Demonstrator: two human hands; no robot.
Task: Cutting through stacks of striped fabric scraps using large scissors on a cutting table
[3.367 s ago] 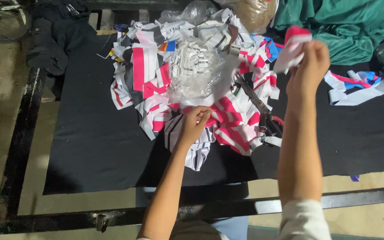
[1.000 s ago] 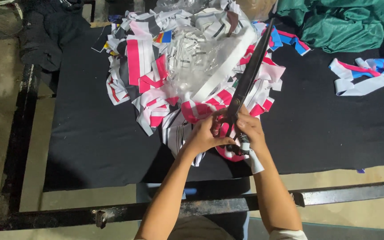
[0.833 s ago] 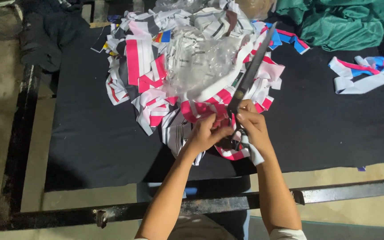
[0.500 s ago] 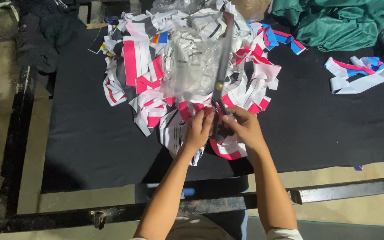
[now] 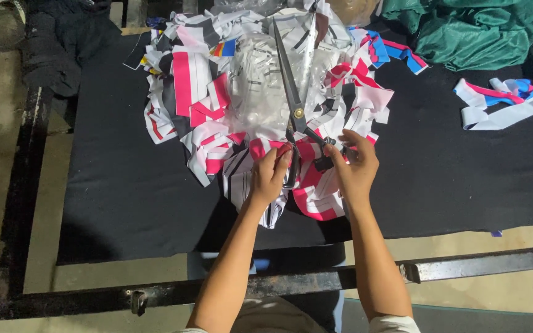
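On black cloth (image 5: 124, 203), hands grip steel scissors (image 5: 291, 92) (long-bladed).

Garment workshop, black cutting table (image 5: 124, 203), heaped fabric offcuts (image 5: 205, 105), large shears (image 5: 291, 92)

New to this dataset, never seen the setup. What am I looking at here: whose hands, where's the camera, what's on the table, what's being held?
There is no machine: a person works with two bare hands, filmed by a camera on their head that looks down.

The left hand and right hand are both at the handles of large scissors, whose blades are open and point away from the person.

Under them lies a heap of fabric strips, white, pink and black-striped, with crumpled clear plastic on top. All this rests on a black cloth that covers a table. Green fabric lies at the far right, with more loose strips near it.
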